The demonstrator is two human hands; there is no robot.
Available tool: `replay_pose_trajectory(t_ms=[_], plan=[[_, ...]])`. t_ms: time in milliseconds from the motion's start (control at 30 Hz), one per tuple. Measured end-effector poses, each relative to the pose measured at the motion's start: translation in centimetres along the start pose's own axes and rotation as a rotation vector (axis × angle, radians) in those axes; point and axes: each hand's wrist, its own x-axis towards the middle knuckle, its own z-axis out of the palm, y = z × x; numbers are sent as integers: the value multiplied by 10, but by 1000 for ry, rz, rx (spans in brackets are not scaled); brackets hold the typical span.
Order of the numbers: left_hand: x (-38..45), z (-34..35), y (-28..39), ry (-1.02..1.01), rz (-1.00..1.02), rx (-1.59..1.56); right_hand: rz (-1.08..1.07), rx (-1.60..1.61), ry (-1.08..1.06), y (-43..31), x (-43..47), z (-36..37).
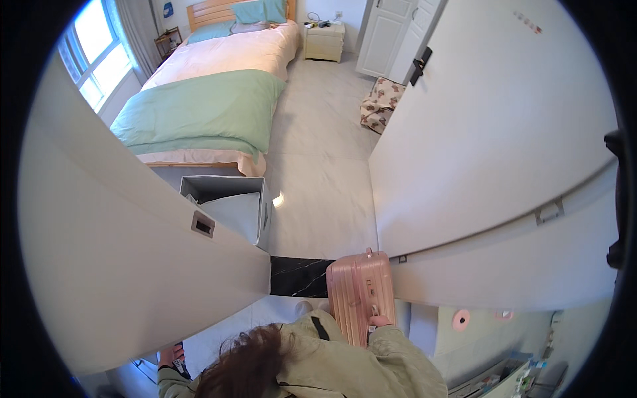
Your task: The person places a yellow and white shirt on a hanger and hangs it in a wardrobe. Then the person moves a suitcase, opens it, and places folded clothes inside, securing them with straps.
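A pink ribbed hard-shell suitcase (343, 283) stands upright in the doorway, over the right part of the black marbled threshold (301, 276). My right hand (380, 321) is closed around the handle on its side. Another carry handle shows at the suitcase's far end. At the lower left, my left hand (171, 354) hangs beside my body, near the lower edge of the white wall. A dark band circles that wrist. Its upper part is cut off by the wall edge, so how far the fingers are closed is unclear.
A white door (477, 124) stands swung inward at right; a wall end with a strike plate (203, 225) bounds the left. Beyond are a grey storage box (264, 219), a bed (199, 109), a nightstand (324, 42) and a patterned fabric bag (383, 102) on the tiled floor (323, 199).
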Motion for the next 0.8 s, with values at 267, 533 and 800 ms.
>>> replay_pose_trajectory(t_ms=[267, 533, 800], plan=[[-52, 112, 18, 16, -31, -32, -130, 127, -49, -166, 41, -97], [-77, 350, 89, -242, -8, 39, -155, 264, -215, -305, 123, -129], [-65, 444, 139, -342, 18, 72, -170, 229, -143, -383, 159, -155]])
